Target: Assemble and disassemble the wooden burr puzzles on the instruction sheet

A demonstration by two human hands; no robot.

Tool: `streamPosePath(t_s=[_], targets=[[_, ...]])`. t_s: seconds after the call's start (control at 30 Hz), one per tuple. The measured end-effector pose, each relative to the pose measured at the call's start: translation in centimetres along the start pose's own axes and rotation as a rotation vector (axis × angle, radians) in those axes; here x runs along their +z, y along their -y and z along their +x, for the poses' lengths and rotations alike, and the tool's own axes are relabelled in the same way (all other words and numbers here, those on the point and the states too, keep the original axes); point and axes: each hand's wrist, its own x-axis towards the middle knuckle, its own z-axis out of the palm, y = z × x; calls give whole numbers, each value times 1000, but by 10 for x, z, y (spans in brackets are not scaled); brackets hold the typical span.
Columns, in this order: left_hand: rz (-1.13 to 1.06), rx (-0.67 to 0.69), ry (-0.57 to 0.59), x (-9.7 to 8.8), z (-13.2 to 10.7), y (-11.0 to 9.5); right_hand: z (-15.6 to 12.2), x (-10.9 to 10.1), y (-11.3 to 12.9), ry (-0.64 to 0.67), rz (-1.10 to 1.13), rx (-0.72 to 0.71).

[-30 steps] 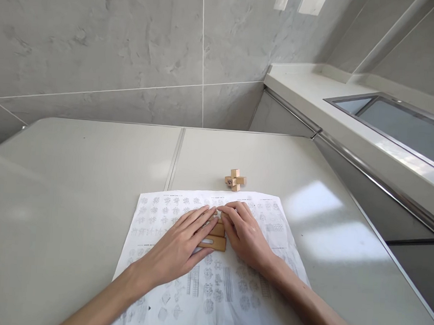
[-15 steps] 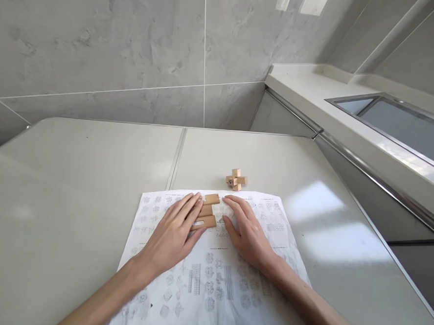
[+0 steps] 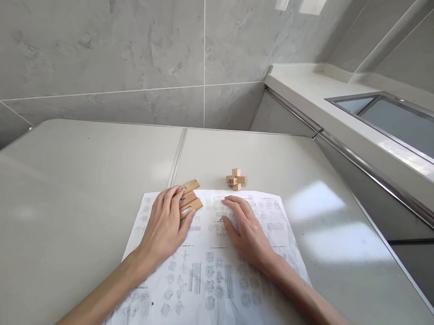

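Observation:
Three flat wooden puzzle pieces (image 3: 190, 197) lie side by side under my left hand (image 3: 164, 223), over the upper left of the printed sheet. My left fingers are curled over their left ends, with the thumb at the near side. A slot shows in the nearest piece; the covered ends are hidden. My right hand (image 3: 248, 231) rests on the sheet (image 3: 193, 308) with fingers apart and nothing in it. Just past the sheet's far edge stands an interlocked wooden burr puzzle (image 3: 236, 179), with a dark mark on one end.
The sheet carries rows of small diagrams and lies on a pale table (image 3: 71, 197) with a seam (image 3: 178, 157) across it. A grey tiled wall (image 3: 136, 40) rises behind. On the right runs a white counter (image 3: 298, 86) with an inset sink (image 3: 399, 119).
My left hand has slid the three flat pieces to the left and slightly away, turning them at an angle. My right hand and the burr puzzle have stayed in place.

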Motion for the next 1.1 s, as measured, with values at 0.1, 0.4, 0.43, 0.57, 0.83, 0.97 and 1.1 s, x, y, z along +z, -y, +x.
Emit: streamPosePath(t_s=[0.1,0.4,0.43,0.57,0.83,0.97,1.1], targets=[[40,-43,-19,0,3,7,1,-1,1,2,1,8],[89,-97,-63,-2,12,28,2,-2,1,12,17,-7],[91,-101,-63,-3,13,29,2,-2,1,10,19,-13],[104,-109,-50,-4,16,33,3,-3,1,9,32,-17],[138,-114,-71,-5,16,36,6,-4,2,-3,35,-10],[147,-163,-65,-7,16,38,6,-4,1,1,37,-5],[148,-208,-55,-9,16,37,7,-5,0,8,53,-2]])
